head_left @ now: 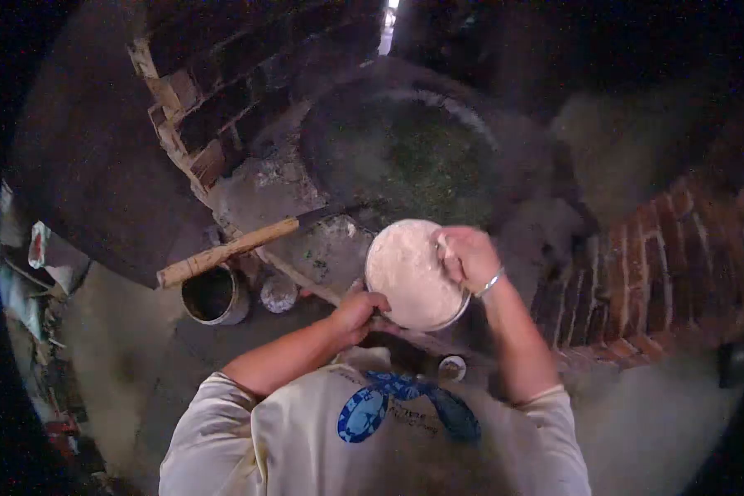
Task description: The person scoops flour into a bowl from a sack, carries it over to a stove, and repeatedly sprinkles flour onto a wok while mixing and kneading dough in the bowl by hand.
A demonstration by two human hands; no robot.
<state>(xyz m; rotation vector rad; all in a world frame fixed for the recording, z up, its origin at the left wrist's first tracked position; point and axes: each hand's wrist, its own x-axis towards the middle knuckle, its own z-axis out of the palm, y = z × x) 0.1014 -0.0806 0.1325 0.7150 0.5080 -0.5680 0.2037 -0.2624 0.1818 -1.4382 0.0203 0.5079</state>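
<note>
A round basin (453,321) filled with pale, flour-like powder (407,269) is in front of my body. My left hand (360,314) grips its near left rim, with the thumb over the edge and the other fingers mostly hidden below. Over the right side of the powder is my right hand (469,258), its fingers curled down and slightly blurred. Whether powder is between those fingers is hidden. Just beyond the basin lies a large round vat (405,157) of dark green, steaming contents.
A thick wooden handle (227,252) with a dark blade reaches toward the vat. Below it stand a bucket (241,307) and a small pale container (279,294). A thin pole (302,277) runs by my left hand. Brickwork (636,273) rises right; a white cup (452,369) sits near my shirt.
</note>
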